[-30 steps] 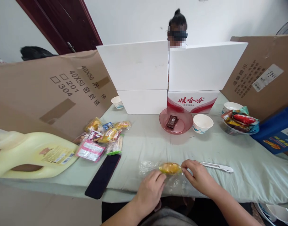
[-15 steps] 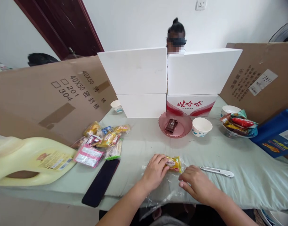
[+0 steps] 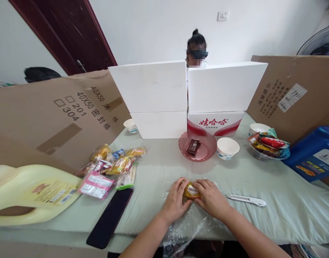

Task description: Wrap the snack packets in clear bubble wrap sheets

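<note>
Between my two hands lies a small yellow snack packet (image 3: 191,190) with a pale label on top. My left hand (image 3: 176,197) grips its left end, and my right hand (image 3: 210,196) has its fingers closed on the right end. Both ends of the packet are hidden under my fingers. Beneath the packet and my hands spreads a crinkled sheet of clear plastic (image 3: 192,229), reaching over the front edge of the table. A white utility knife (image 3: 246,200) rests to the right of my right hand.
Ahead are a pink glass bowl (image 3: 204,152) with brown packets and a paper cup (image 3: 228,148). To the left lie wrapped snacks (image 3: 121,165), a phone (image 3: 110,218) and a yellow jug (image 3: 51,179). White boxes (image 3: 156,89) stand behind; a person sits beyond them. Right: a snack bowl (image 3: 270,152).
My right hand has moved left from beside the packet and taken hold of its right end. My left hand stays on the left end. The view has shifted slightly.
</note>
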### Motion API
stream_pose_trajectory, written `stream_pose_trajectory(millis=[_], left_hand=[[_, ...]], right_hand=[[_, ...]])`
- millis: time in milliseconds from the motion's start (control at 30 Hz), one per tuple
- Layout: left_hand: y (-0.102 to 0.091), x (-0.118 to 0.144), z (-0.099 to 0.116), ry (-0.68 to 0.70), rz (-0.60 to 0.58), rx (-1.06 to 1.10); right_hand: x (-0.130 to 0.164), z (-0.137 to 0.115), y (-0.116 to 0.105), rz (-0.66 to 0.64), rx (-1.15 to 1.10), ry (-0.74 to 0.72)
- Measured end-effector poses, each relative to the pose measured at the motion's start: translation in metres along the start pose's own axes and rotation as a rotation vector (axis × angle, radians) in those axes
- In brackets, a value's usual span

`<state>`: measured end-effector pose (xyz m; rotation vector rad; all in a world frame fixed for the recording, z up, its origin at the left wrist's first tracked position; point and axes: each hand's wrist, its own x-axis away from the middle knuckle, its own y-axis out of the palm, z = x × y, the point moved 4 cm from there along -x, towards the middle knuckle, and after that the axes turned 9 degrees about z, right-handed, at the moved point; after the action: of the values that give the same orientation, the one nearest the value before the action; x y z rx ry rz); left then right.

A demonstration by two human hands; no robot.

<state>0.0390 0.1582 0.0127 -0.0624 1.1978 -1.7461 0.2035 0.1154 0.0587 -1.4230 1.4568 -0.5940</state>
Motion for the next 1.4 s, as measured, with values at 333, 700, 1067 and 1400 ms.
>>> stream_pose_trajectory(millis=[333, 700, 1067, 1400], left_hand=[[0.006, 0.002, -0.007, -0.114, -0.031, -0.019], [-0.003, -0.008, 0.011, -0.006, -0.093, -0.094], [-0.056, -0.042, -0.017, -0.206, 0.030, 0.310], [-0.047, -0.040, -0.026, -0.051, -0.275, -0.062]], right_hand=[[-0.057, 0.038, -0.072, 0.492, -0.038, -0.240], [-0.001, 0.021, -0.004, 0.110, 0.107, -0.221], [0.016, 0.041, -0.025, 0.093, -0.095, 0.046], [0.056, -0.015, -0.001, -0.219, -0.200, -0.071]])
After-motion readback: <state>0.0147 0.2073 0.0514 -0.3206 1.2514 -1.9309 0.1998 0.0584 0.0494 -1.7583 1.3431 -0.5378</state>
